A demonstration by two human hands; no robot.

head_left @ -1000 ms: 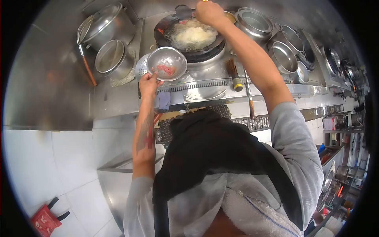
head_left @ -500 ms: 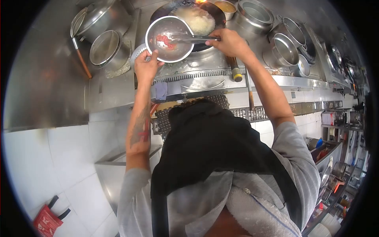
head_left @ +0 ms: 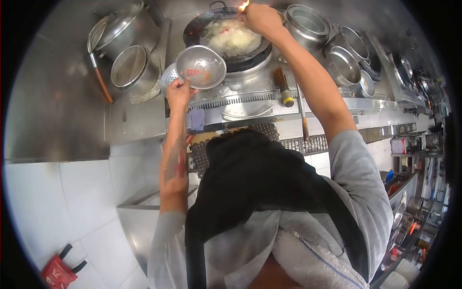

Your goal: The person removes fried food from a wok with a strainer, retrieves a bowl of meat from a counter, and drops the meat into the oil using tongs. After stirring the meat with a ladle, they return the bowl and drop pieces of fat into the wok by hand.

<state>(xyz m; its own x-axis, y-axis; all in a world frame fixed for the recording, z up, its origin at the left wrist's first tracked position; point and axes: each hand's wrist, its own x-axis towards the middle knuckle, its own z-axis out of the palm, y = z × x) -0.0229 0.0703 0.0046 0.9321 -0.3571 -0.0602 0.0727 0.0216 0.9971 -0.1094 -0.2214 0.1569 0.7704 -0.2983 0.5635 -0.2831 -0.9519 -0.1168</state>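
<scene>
A metal bowl (head_left: 208, 60) with a few red pieces low inside it is tilted in my left hand (head_left: 181, 92), whose fingers and thumb close on its near rim. Beyond it a black wok (head_left: 194, 28) stands on the burner, filled with pale, foamy, bubbling food (head_left: 233, 39) with a small red bit on top. My right hand (head_left: 261, 20) is closed over the wok's far right side, close to a flame. Whether the tongs are still in it cannot be made out.
A lidded pot (head_left: 122, 26), a smaller pot (head_left: 130, 67) and a wooden-handled strainer (head_left: 99, 72) stand at the left. A brush (head_left: 285, 91) and a ladle handle (head_left: 303, 113) lie right of the burner, with several metal pots (head_left: 342, 67) beyond. A perforated ladle (head_left: 168, 77) is beside the bowl.
My right hand has moved from the bowl up and away over the wok's far side. The bowl in my left hand has come down a little nearer. A red bit now shows in the wok.
</scene>
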